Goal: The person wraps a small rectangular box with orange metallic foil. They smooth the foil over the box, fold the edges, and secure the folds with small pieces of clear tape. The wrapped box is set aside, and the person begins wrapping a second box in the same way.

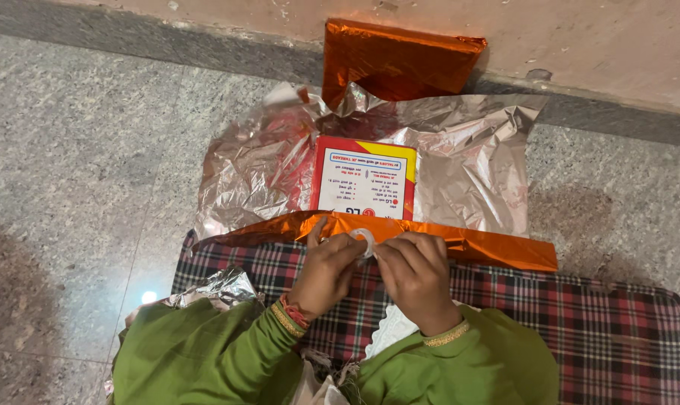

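Two hands meet over the plaid mat [580, 315] — left hand [326, 274] and right hand [416, 276] both pinching one small clear tape roll [363, 241], just above the near foil edge. Risk: tape could stick to itself or tear crooked. Beyond — one foil sheet [467, 165], silver inside, orange outside, one box [364, 178] centred on it

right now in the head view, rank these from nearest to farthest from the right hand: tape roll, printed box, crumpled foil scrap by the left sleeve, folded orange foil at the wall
1. Tape roll: at the fingertips of the right hand, between both hands.
2. Printed box: just ahead, on the silver sheet.
3. Crumpled foil scrap: off to the left, beside the left sleeve.
4. Folded orange foil: farthest, up against the wall.
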